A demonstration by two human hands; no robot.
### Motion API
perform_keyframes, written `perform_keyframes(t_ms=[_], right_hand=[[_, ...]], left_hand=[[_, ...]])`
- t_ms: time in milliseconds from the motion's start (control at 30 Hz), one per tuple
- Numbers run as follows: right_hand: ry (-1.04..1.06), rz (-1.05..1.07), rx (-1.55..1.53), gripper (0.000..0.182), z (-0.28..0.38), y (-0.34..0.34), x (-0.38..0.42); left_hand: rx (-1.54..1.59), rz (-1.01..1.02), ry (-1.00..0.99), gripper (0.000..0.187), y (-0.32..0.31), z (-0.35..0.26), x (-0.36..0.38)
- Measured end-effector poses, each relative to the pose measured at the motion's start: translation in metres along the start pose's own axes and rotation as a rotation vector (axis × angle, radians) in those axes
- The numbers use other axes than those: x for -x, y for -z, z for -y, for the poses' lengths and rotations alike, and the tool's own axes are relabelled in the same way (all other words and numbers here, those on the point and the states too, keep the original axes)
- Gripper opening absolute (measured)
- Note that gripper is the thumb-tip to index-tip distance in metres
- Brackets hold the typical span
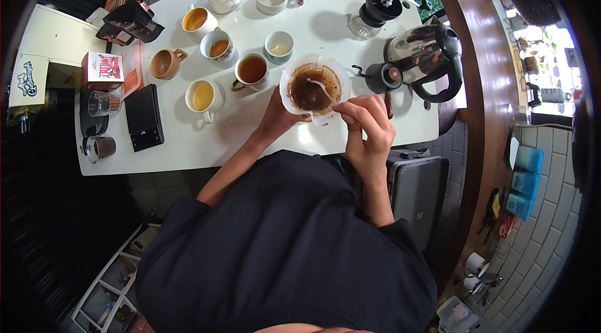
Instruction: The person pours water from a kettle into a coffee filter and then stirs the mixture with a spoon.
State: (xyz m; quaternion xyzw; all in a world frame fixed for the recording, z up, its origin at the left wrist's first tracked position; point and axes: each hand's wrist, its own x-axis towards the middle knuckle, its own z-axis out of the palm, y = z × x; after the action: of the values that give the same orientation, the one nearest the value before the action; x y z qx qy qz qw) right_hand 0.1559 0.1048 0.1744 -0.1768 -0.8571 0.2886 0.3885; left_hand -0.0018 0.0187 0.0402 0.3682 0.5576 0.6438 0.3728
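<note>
A white paper coffee filter [343,76] with wavy edges holds dark, wet coffee at the table's front. My left hand [277,119] grips the dripper under it from the lower left; most of its fingers are hidden. My right hand [370,125] is closed in a pinch on a thin white spoon [322,89], whose tip dips into the coffee. Just left of the filter stands a mug of reddish-brown tea [252,70]. Behind it is a pale cup [279,47] with light liquid.
A steel kettle [421,51] and a small dark pot [379,77] with a wooden handle stand right. Behind them is a coffee grinder [375,14]. Several cups cover the left half, including a white mug [203,96]. A black scale [144,118] lies further left.
</note>
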Motion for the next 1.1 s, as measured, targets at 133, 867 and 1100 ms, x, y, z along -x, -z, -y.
perform_keyframes(t_ms=[133,867,1100], right_hand=[[-0.003,0.012,0.035,0.022,-0.010,-0.005,0.002],[0.016,0.126,0.046,0.012,-0.009,-0.015,0.006],[0.001,0.132,-0.003,0.014,-0.004,-0.009,0.005]], left_hand=[[-0.072,-0.026,-0.081,0.071,0.001,0.014,0.000],[-0.019,-0.016,-0.033,0.064,0.000,-0.003,0.000],[-0.035,-0.021,-0.065,0.066,0.000,0.003,0.000]])
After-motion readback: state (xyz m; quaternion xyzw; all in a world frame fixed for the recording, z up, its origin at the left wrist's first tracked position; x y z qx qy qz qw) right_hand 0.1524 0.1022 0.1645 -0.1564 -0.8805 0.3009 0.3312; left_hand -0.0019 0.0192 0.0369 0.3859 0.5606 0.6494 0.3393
